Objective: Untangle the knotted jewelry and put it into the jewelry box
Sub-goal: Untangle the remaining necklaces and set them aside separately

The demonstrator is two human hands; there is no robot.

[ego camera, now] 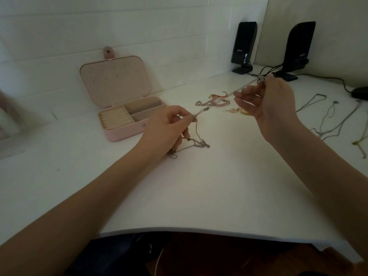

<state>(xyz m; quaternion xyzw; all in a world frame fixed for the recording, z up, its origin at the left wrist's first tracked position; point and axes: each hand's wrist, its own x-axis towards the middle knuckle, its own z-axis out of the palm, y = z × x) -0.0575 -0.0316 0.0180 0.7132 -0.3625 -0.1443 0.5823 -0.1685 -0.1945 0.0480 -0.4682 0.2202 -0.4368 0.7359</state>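
Pinching the chain between both hands, left hand near, right hand far-right, you held it taut diagonally; the jewelry box sat left, nearer your left.

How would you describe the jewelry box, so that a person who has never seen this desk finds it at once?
Start at the white desk and look to its back left part, near the tiled wall. There stands the pink jewelry box, just left of the left hand. Its lid is open and upright, with beige ring rolls inside; it is the only pink case, unlike the two black speakers at the back right.
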